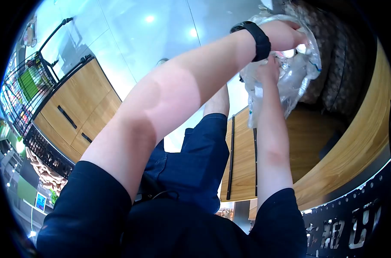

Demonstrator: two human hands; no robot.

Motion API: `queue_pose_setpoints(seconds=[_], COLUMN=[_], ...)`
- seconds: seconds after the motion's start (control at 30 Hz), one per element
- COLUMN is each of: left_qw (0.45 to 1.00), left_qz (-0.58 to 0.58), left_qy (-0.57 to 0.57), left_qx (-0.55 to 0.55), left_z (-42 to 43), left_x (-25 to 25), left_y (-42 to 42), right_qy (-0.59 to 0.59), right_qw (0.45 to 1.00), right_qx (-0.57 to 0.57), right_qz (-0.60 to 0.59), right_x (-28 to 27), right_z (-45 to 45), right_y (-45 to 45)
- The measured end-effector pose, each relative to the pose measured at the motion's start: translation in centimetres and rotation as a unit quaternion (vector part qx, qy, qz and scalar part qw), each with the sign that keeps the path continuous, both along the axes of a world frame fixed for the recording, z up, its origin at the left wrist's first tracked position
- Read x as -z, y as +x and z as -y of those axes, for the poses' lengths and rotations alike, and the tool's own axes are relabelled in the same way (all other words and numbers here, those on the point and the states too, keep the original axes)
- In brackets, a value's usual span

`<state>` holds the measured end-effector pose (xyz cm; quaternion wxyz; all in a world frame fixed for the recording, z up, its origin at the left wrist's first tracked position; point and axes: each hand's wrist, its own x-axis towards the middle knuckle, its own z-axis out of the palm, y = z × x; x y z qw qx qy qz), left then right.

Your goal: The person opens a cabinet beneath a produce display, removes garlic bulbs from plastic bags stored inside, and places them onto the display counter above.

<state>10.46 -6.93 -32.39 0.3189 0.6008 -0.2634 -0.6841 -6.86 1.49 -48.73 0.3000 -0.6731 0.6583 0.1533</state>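
A clear plastic bag (296, 84) hangs at the upper right, its mouth held wide. My left hand (285, 34), with a black watch on the wrist, reaches into the bag's mouth; its fingers are curled down beside pale, rounded white pieces (289, 53) whose kind I cannot make out. The fingertips are partly hidden, so what they grip does not show. Lower down, my right hand (268, 71) is closed on the near side of the bag, just under the left wrist.
Dark mesh sacks (339, 60) packed with rounded goods stand behind the bag inside a wooden cabinet (354, 159). At the left are a wooden drawer unit (77, 109), a black wire basket (25, 86) and a heap of brownish produce (44, 172). The floor (148, 38) is shiny tile.
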Motion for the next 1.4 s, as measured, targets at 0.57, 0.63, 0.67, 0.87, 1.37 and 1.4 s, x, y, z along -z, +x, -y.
queue_pose_setpoints(seconds=[0.57,0.63,0.67,0.87,1.37,1.4], left_qw=[0.999,0.998,0.998,0.997,1.0,0.999], left_qz=[0.001,0.038,0.035,-0.073,-0.011,-0.023], left_qy=[-0.031,-0.032,-0.032,-0.001,0.012,0.023], left_qx=[0.036,0.039,0.04,0.001,0.022,0.023], left_z=[1.0,0.9,0.9,1.0,0.2,0.2], left_x=[-0.3,-0.5,-0.6,-0.7,-1.8,-1.9], left_y=[2.4,2.1,2.0,2.1,3.3,3.2], right_qy=[0.118,0.099,0.049,-0.216,-0.052,-0.046], right_qw=[0.975,0.99,0.994,0.954,0.998,0.998], right_qx=[-0.173,-0.088,-0.078,-0.207,0.019,0.029], right_qz=[-0.068,-0.045,-0.05,0.005,-0.028,-0.032], right_x=[-1.9,-3.0,-3.6,3.1,1.7,1.3], right_z=[2.0,3.0,3.8,6.1,4.3,4.1], right_y=[0.7,1.3,1.8,1.6,4.8,4.7])
